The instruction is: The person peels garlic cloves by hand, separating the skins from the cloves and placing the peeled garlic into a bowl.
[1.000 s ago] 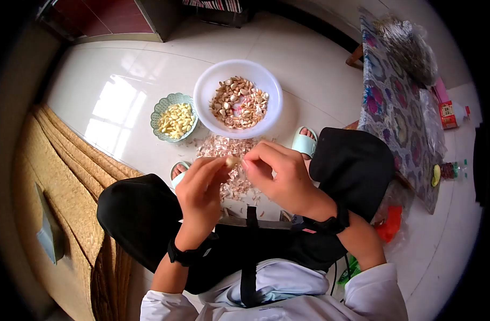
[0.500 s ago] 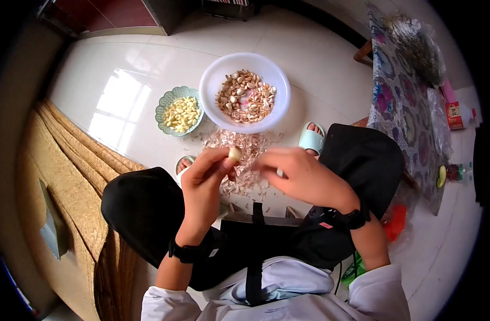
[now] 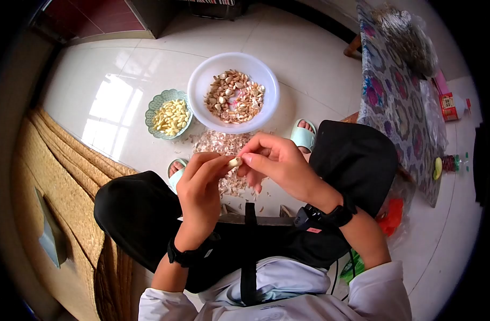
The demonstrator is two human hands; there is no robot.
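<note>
Between thumb and fingers, my left hand point(image 3: 200, 184) pinches a pale garlic clove point(image 3: 235, 162). My right hand point(image 3: 277, 166) has its thumb and index fingertip pressed together at the clove's right end; whether a bit of skin is between them is too small to tell. Beneath both hands, loose garlic skins point(image 3: 218, 143) lie scattered on the floor. Beyond them stands a white basin point(image 3: 196, 99) with unpeeled cloves point(image 3: 222, 100) and husks. Left of the basin, a green scalloped bowl point(image 3: 151, 115) holds peeled cloves point(image 3: 171, 117).
Folded woven mats point(image 3: 57, 198) lie at the left, with a grey-blue object point(image 3: 51, 235) on them. At the right stands a table with a patterned cloth point(image 3: 387, 101). Bottles point(image 3: 455, 107) and plastic bags are near it. My slippered feet point(image 3: 304, 134) flank the skins.
My right hand moved away from the clove, blurred, then came back to it. The clove stays in my left hand and now looks paler. The camera view shifted slightly.
</note>
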